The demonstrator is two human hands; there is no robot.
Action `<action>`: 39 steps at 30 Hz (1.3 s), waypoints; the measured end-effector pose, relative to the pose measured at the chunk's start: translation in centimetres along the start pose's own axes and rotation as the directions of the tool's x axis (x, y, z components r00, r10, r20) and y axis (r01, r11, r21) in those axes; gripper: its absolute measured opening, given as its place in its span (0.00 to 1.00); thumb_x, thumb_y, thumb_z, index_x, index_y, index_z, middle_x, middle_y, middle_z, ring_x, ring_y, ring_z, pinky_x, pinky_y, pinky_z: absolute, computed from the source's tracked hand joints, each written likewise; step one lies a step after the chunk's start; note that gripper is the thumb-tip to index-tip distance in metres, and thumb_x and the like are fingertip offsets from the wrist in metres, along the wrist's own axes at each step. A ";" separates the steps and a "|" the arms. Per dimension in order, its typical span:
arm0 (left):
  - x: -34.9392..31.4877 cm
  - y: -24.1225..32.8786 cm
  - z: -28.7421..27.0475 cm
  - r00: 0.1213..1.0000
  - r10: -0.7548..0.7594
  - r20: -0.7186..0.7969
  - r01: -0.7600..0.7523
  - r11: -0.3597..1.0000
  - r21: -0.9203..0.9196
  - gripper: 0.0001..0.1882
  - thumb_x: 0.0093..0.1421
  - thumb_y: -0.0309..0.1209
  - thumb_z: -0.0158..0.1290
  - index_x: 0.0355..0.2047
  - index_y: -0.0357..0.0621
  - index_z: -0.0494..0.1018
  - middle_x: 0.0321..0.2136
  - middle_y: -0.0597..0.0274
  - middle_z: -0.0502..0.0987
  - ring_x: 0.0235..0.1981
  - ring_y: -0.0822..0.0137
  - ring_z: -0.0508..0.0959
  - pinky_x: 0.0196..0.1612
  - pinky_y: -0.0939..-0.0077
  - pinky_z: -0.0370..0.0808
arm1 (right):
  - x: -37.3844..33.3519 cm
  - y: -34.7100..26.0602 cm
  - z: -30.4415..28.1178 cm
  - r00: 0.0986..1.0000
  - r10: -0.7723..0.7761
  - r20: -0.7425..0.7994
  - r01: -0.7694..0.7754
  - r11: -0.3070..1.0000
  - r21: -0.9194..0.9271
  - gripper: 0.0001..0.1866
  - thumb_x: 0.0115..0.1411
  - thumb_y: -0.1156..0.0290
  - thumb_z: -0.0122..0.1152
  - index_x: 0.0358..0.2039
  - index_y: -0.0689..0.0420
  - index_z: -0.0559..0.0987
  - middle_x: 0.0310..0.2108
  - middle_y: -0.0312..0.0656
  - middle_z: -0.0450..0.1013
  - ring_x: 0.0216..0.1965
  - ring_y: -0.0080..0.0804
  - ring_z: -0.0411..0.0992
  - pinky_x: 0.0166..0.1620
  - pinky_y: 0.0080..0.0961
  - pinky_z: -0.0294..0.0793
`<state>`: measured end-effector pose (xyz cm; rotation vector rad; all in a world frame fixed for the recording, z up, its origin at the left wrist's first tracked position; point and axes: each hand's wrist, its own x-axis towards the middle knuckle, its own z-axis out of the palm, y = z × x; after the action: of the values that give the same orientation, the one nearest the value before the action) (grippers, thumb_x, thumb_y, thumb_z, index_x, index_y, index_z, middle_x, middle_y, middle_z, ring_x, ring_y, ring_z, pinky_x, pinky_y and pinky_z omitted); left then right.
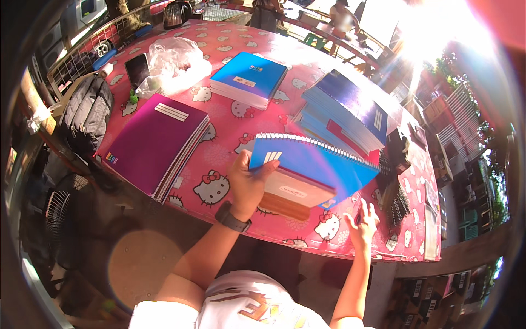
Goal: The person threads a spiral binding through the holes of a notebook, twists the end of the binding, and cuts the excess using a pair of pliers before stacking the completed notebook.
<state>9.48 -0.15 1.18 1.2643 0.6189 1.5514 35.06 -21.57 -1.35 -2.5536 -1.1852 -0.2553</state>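
Note:
A blue spiral notebook (323,162) is tilted near the table's front edge, its wire coil along the far side. My left hand (246,183) grips its left end, thumb on top and the other fingers hidden beneath. Just in front of the notebook sits a brown wooden block (282,207) with a pale handwritten label; whether they touch I cannot tell. My right hand (362,223) hovers by the notebook's lower right corner, fingers apart and holding nothing. Left of these lies a stack of purple notebooks (153,142). Farther back are a bright blue stack (252,77) and a dark blue stack (353,104).
A pink patterned cloth (233,142) covers the table. At its far left are a clear plastic bag (178,63), a phone (137,71) and a grey backpack (87,112). Dark objects (399,203) line the right side. People (342,22) are in the glaring background.

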 end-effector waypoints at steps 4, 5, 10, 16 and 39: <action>-3.0 1.8 1.5 0.986 -0.165 -0.040 0.158 0.978 -0.133 0.12 0.51 0.23 0.60 0.29 0.40 0.65 0.25 0.67 0.74 0.26 0.81 0.70 0.31 0.84 0.69 | -4.9 3.1 -0.7 0.905 0.395 0.160 -0.373 0.915 -0.152 0.49 0.46 0.38 0.59 0.63 0.49 0.53 0.62 0.59 0.48 0.61 0.57 0.47 0.59 0.55 0.50; -3.4 2.2 1.5 0.969 -0.249 0.008 0.246 0.953 -0.179 0.12 0.52 0.24 0.60 0.32 0.39 0.66 0.28 0.68 0.74 0.29 0.81 0.69 0.33 0.85 0.69 | -5.2 3.4 -0.7 0.923 0.367 0.113 -0.357 0.929 -0.103 0.49 0.46 0.39 0.59 0.63 0.49 0.54 0.61 0.59 0.49 0.61 0.57 0.47 0.59 0.54 0.50; -1.6 3.7 0.9 0.997 0.017 0.070 -0.018 1.000 0.012 0.17 0.51 0.34 0.62 0.32 0.39 0.67 0.24 0.69 0.69 0.29 0.79 0.66 0.33 0.82 0.65 | -4.4 3.8 -0.3 0.941 0.337 0.028 -0.332 0.936 -0.115 0.49 0.45 0.42 0.62 0.62 0.51 0.55 0.54 0.52 0.59 0.54 0.49 0.56 0.56 0.44 0.57; 1.3 6.8 0.6 0.964 0.165 0.209 -0.210 0.953 0.220 0.08 0.54 0.30 0.59 0.29 0.38 0.75 0.28 0.64 0.74 0.32 0.78 0.68 0.34 0.84 0.64 | -0.4 4.1 -0.1 0.941 0.336 0.025 -0.333 0.938 -0.100 0.41 0.45 0.45 0.62 0.55 0.56 0.66 0.48 0.52 0.64 0.50 0.48 0.61 0.52 0.41 0.63; 2.0 6.6 -0.3 0.956 0.129 0.262 -0.169 0.976 0.136 0.10 0.45 0.23 0.63 0.30 0.39 0.78 0.23 0.63 0.75 0.25 0.77 0.71 0.25 0.82 0.67 | -3.8 -21.1 -7.5 0.883 -0.384 -0.269 0.456 0.571 0.682 0.32 0.42 0.75 0.64 0.51 0.65 0.68 0.41 0.53 0.67 0.39 0.43 0.70 0.39 0.31 0.72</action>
<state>6.82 -0.72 7.49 1.6313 0.4974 1.4522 16.19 -14.12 8.94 -1.5179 -1.4726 0.0195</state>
